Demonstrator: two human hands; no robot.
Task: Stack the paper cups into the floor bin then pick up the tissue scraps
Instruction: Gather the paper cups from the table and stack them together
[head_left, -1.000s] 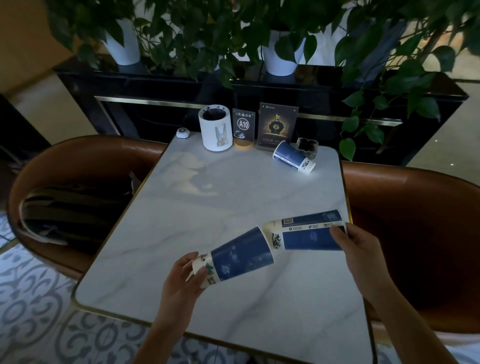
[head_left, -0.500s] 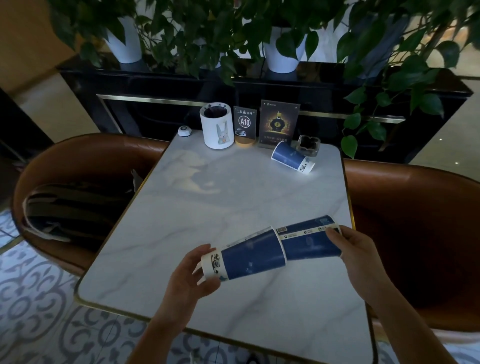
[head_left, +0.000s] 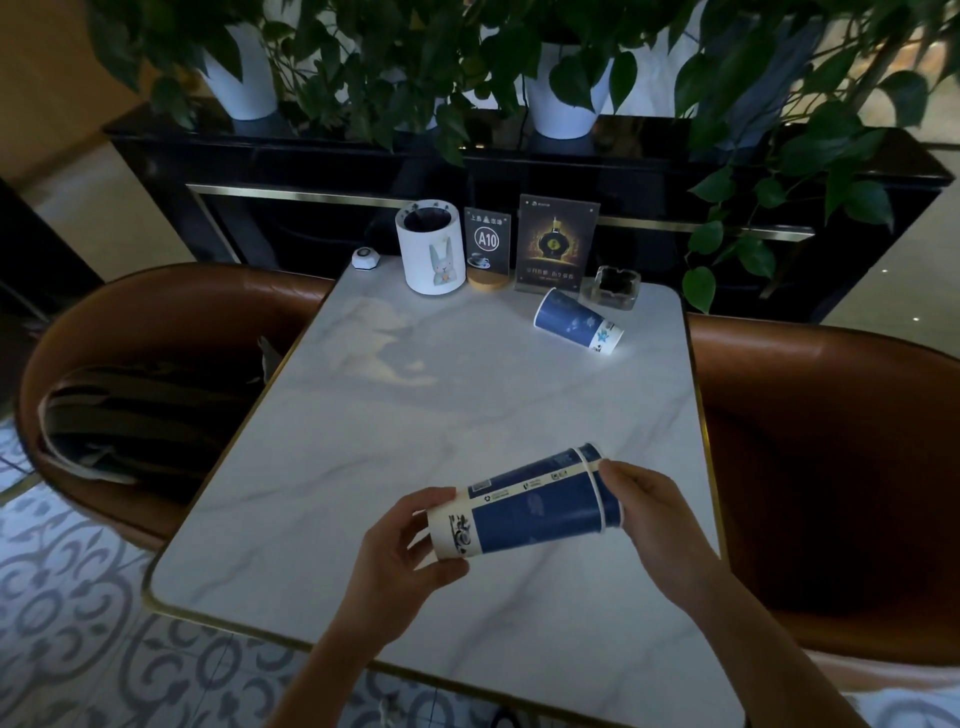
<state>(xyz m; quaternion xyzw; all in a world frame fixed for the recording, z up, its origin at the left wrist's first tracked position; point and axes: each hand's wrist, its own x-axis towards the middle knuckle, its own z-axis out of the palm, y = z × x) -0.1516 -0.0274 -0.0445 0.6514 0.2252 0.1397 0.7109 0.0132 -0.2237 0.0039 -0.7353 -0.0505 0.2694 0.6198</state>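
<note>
Two blue and white paper cups (head_left: 530, 506) are nested one inside the other and held sideways above the near part of the marble table (head_left: 415, 415). My left hand (head_left: 402, 551) grips the white base end. My right hand (head_left: 649, 509) holds the rim end. A third blue paper cup (head_left: 576, 322) lies on its side at the far right of the table. No floor bin or tissue scraps show in this view.
At the table's far edge stand a white rabbit-print holder (head_left: 431, 249), an A10 sign (head_left: 487, 244), a dark menu card (head_left: 556, 241), a glass ashtray (head_left: 615, 286) and a small white button (head_left: 363, 258). Brown leather chairs (head_left: 831, 467) flank both sides. Potted plants hang behind.
The two cups, held apart end to end a second ago, have slid together until one sits almost fully inside the other. Both hands moved closer.
</note>
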